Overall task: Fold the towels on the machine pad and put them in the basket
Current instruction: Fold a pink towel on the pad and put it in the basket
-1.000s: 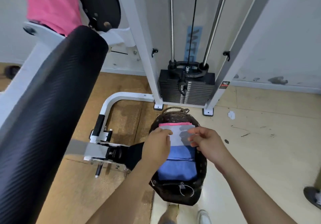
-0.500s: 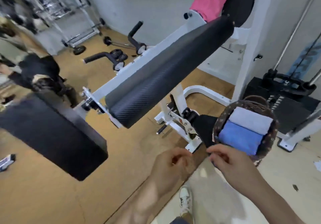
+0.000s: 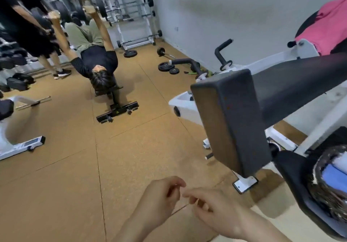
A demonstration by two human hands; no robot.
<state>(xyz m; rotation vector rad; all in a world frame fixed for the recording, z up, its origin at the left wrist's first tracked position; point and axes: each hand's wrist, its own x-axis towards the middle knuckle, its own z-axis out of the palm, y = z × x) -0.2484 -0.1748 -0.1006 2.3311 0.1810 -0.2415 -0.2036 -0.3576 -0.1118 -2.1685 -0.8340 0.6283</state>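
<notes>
Left hand (image 3: 161, 194) and right hand (image 3: 212, 206) are low and near, fingers loosely curled, tips almost meeting. They look empty, though blur makes that uncertain. Basket (image 3: 327, 202) at near right holds the blue towel (image 3: 336, 177) and white towel (image 3: 340, 160), folded flat to fit. Pink towel (image 3: 326, 27) hangs far right, beyond the machine pad (image 3: 293, 87), probably the next to fold.
</notes>
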